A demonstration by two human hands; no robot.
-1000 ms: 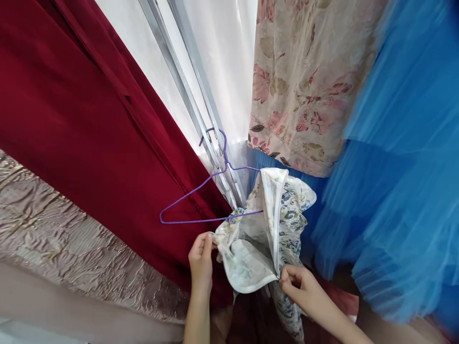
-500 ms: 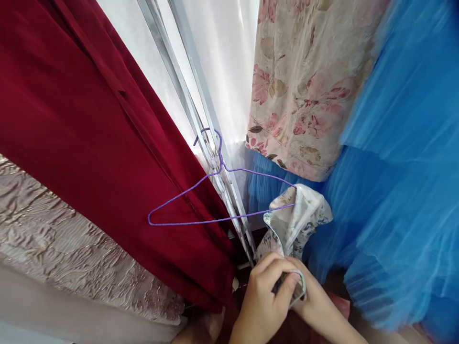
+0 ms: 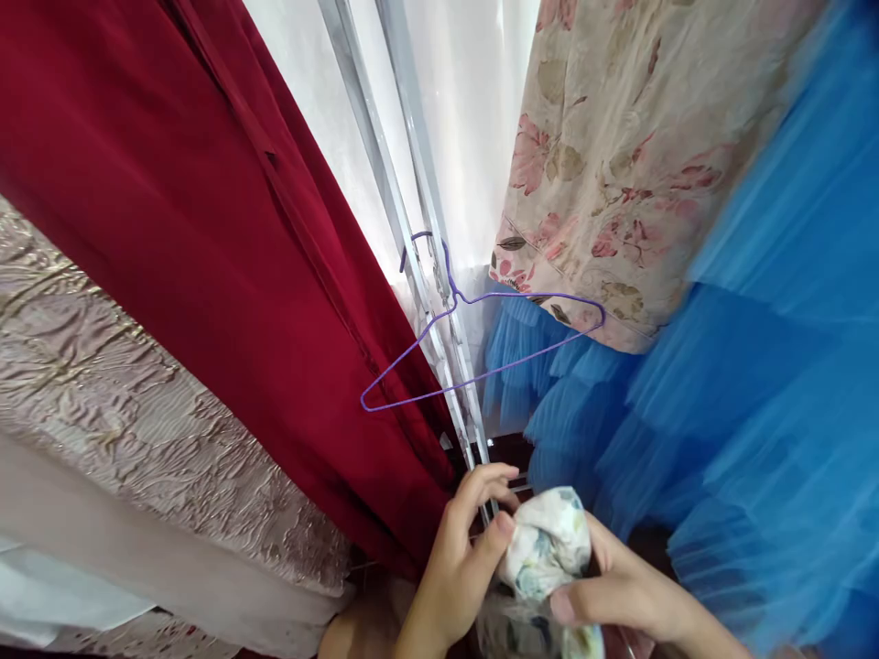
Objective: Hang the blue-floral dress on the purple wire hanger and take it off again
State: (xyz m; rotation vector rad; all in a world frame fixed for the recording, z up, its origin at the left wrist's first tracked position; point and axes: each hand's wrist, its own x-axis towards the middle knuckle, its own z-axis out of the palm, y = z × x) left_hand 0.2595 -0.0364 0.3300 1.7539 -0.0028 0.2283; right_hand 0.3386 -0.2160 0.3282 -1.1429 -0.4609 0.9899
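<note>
A crumpled white garment with a blue-green print (image 3: pixel 546 545) is bunched up at the lower middle. My right hand (image 3: pixel 628 586) grips it from the right, thumb in front. On its other side, my left hand (image 3: pixel 467 549) has thumb and fingers apart, with the thumb tip at the cloth's edge. Above both hands, a bare purple wire hanger (image 3: pixel 416 400) is hooked at the pale metal rails. Part of the garment below my right thumb is blurred.
A dark red cloth (image 3: pixel 275 302) and a textured pinkish fabric (image 3: pixel 171 412) hang on the left. To the right are a floral dress (image 3: pixel 604 183) and blue layered tulle (image 3: pixel 775 366). Metal rails (image 3: pixel 385 174) run down the middle before white fabric (image 3: pixel 473 110).
The garment has come off the hanger's right end and is now bunched low between my hands. My left hand has let go and spread its fingers. The hanger appears farther right.
</note>
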